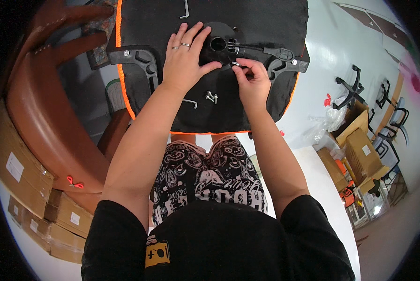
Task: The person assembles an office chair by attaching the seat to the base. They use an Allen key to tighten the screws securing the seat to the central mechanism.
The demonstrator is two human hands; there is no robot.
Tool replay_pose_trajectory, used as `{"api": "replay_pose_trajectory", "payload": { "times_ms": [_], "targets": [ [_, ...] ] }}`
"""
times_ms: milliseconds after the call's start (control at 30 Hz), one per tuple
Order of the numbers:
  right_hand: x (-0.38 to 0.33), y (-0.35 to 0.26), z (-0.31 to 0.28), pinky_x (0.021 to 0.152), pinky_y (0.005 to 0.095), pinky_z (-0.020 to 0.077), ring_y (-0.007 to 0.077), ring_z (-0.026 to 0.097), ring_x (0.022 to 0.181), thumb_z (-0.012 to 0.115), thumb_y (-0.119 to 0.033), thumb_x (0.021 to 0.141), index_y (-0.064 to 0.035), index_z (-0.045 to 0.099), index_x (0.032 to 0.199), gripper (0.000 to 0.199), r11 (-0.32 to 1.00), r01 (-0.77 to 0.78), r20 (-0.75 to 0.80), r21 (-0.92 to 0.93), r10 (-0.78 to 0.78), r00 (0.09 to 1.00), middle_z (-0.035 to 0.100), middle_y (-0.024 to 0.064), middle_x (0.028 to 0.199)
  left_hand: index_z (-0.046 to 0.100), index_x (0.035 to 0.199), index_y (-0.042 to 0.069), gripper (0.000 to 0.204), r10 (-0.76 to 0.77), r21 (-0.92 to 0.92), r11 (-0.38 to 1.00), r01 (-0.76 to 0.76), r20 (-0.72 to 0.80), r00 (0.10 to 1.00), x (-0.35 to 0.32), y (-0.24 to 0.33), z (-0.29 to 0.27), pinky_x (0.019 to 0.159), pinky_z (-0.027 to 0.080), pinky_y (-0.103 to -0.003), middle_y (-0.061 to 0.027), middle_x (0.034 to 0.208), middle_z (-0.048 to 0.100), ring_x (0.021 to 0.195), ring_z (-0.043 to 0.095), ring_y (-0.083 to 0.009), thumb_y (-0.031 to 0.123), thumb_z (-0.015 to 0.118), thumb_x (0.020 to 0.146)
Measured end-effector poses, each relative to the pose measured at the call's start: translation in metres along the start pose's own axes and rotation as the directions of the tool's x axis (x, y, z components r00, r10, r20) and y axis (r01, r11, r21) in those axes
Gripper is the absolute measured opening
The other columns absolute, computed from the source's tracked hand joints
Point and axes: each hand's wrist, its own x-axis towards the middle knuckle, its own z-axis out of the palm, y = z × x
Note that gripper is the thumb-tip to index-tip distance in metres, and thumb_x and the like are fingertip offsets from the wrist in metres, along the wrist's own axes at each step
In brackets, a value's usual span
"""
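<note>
An office chair seat [205, 117] lies underside up in front of me, black with orange piping. On it sits a black tilt mechanism [218, 29] with a round hole and a lever handle [279, 54] reaching right. My left hand [184, 58] rests on the mechanism's left side, fingers stretched out, thumb pointing right. Just below the lever, my right hand [253, 83] pinches a small silver bolt [236, 63] between thumb and fingers. Several loose bolts [212, 97] lie on the fabric nearer me. One hex key [190, 103] is beside them; another hex key [186, 9] is at the far edge.
Black armrest brackets [142, 65] flank the seat at both sides. A brown sofa [50, 117] stands at left, with red scissors [75, 182] and cardboard boxes [22, 173] near it. At right are open cartons [364, 150], clear plastic wrap [329, 122] and a black chair base [351, 89].
</note>
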Motion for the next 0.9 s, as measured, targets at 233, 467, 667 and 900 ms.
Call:
{"api": "replay_pose_trajectory", "payload": {
  "times_ms": [233, 467, 667, 900],
  "targets": [
    [0.002, -0.011, 0.002, 0.06, 0.0288, 0.0494, 0.0219, 0.062, 0.07, 0.073, -0.005, 0.072, -0.0087, 0.068, 0.091, 0.019, 0.964, 0.128, 0.112, -0.235, -0.104, 0.988, 0.063, 0.0078, 0.087, 0.042, 0.136, 0.018, 0.085, -0.026, -0.026, 0.999, 0.026, -0.009, 1.0, -0.002, 0.001, 0.0, 0.108, 0.024, -0.051, -0.0043, 0.142, 0.038, 0.134, 0.03, -0.0333, 0.049, 0.076, 0.064],
    [0.002, -0.011, -0.003, 0.061, 0.0324, 0.0506, 0.0266, 0.063, 0.072, 0.071, -0.008, 0.074, -0.0096, 0.067, 0.093, 0.019, 0.896, 0.294, 0.167, -0.333, -0.251, 0.953, 0.063, 0.0097, 0.085, 0.04, 0.136, 0.019, 0.086, -0.043, -0.05, 0.998, 0.043, 0.003, 0.999, -0.004, 0.002, -0.003, 0.109, 0.022, -0.05, -0.0039, 0.142, 0.037, 0.134, 0.029, -0.0321, 0.049, 0.075, 0.064],
    [0.004, -0.014, -0.001, 0.06, 0.035, 0.0502, 0.0279, 0.062, 0.068, 0.071, -0.012, 0.075, -0.0081, 0.065, 0.087, 0.014, 0.898, 0.229, 0.156, -0.376, -0.182, 0.971, 0.062, 0.0093, 0.08, 0.041, 0.136, 0.019, 0.085, -0.038, -0.064, 0.997, 0.037, -0.008, 0.999, -0.005, 0.002, -0.005, 0.11, 0.022, -0.05, -0.0042, 0.142, 0.038, 0.134, 0.03, -0.0313, 0.049, 0.075, 0.064],
    [0.007, -0.019, -0.001, 0.059, 0.0375, 0.0516, 0.029, 0.063, 0.071, 0.069, -0.025, 0.079, -0.0081, 0.06, 0.082, 0.019, 0.77, 0.267, 0.234, -0.58, -0.157, 0.96, 0.061, 0.01, 0.078, 0.041, 0.136, 0.019, 0.085, -0.037, -0.045, 0.998, 0.036, -0.015, 0.999, -0.004, 0.002, -0.005, 0.109, 0.022, -0.05, -0.0044, 0.142, 0.038, 0.134, 0.03, -0.0309, 0.05, 0.074, 0.064]
  ]
}}
